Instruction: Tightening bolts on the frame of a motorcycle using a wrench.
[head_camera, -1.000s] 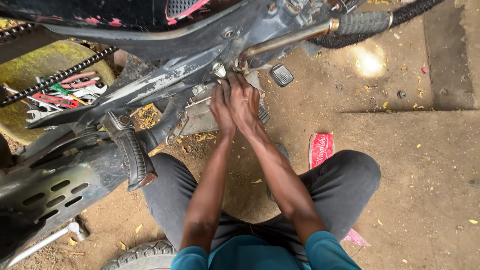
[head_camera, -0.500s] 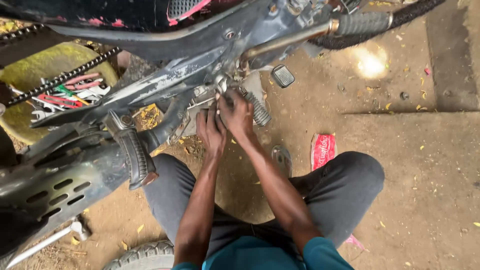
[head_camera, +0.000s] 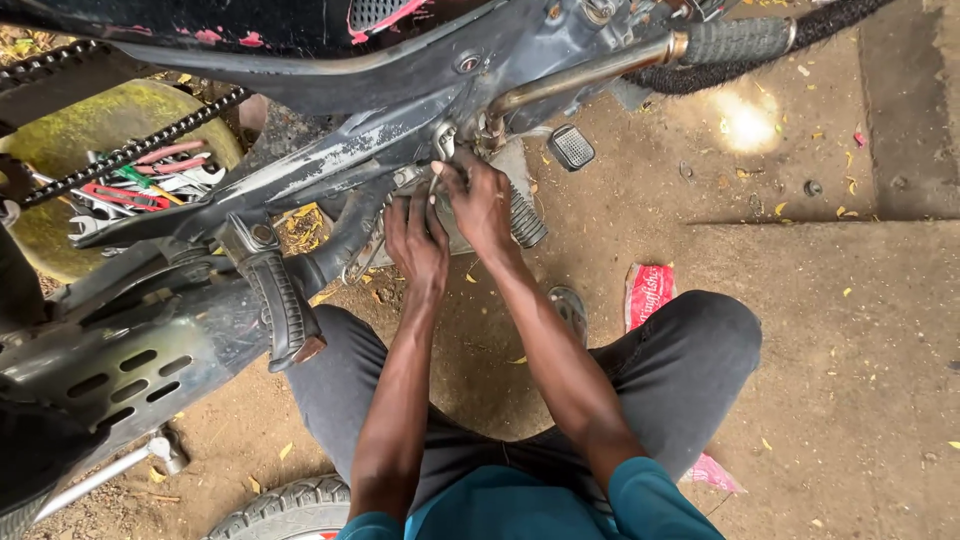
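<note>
The motorcycle frame bracket (head_camera: 445, 140), low on the bike beside the ribbed footpeg (head_camera: 525, 215), now has the right hand (head_camera: 480, 200) raised to it, fingers pinching there, while the left hand (head_camera: 415, 245) has dropped below, fingers loosely together against the engine.

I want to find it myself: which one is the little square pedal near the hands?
Start at the dark motorcycle frame across the top. Follow its metal tube rightwards, then drop to the dirt just right of the right hand. The pedal is small, square, grey and grid-patterned, unlike the ribbed round footpeg below.
</note>
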